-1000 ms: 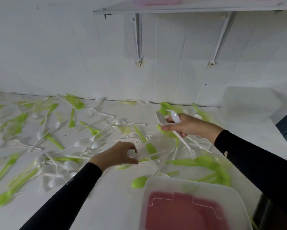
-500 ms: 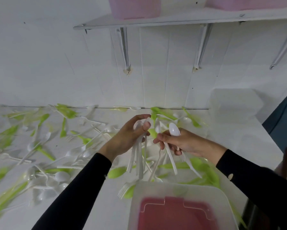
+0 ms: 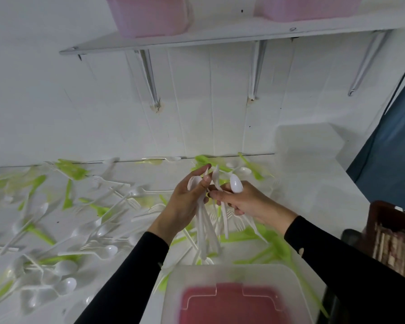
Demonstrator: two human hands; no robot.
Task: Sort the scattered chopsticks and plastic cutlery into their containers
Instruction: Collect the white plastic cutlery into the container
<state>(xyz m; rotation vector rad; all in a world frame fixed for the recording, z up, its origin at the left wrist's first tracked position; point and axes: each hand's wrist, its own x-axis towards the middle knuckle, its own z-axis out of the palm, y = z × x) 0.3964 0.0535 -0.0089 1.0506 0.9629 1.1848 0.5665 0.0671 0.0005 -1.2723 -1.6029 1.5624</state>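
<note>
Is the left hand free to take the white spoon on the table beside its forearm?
Probably not: the left hand grips a bundle of white spoons. The lone spoon lies uncovered; only that grip hinders.

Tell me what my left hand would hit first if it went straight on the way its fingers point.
Probably the green cutlery at the foot of the wall; the left hand points up there, though depth is unclear.

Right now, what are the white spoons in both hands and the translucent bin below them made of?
White spoons: likely thin plastic, glossy; bright highlights on the bowls. Translucent bin: seemingly plastic, frosted matte; green cutlery shows hazily through its rim.
</note>
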